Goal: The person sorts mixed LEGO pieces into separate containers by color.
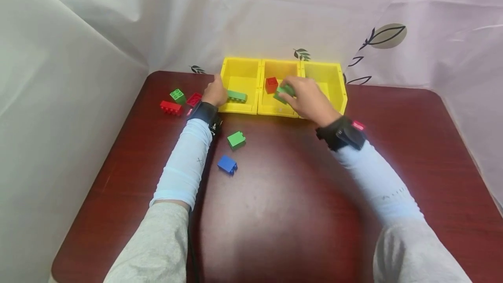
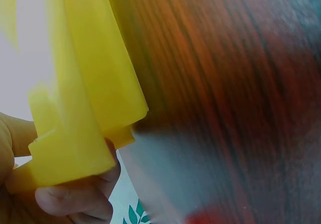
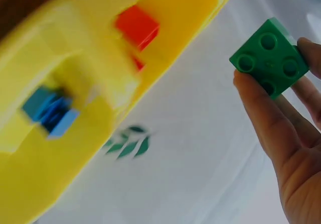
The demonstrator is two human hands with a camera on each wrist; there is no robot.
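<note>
My right hand [image 1: 308, 97] pinches a green toy brick [image 3: 269, 61] between thumb and fingers, over the middle compartment of a yellow three-part bin [image 1: 259, 86]. Its studs show in the right wrist view. At the bin's left end, my left hand [image 1: 215, 92] grips the yellow wall, with fingers curled round its edge in the left wrist view. A long green brick [image 1: 237, 96] lies in the left compartment and a red brick [image 1: 271, 85] in the middle one. Blue bricks [image 3: 50, 111] sit in another compartment in the right wrist view; my hand hides part of the right compartment from above.
Left of the bin lie a green brick [image 1: 177, 95], a red brick [image 1: 171, 107] and another red piece [image 1: 194, 99]. In front are a green brick [image 1: 236, 140] and a blue brick [image 1: 227, 165]. A white patterned curtain [image 1: 188, 21] hangs behind the table [image 1: 275, 213].
</note>
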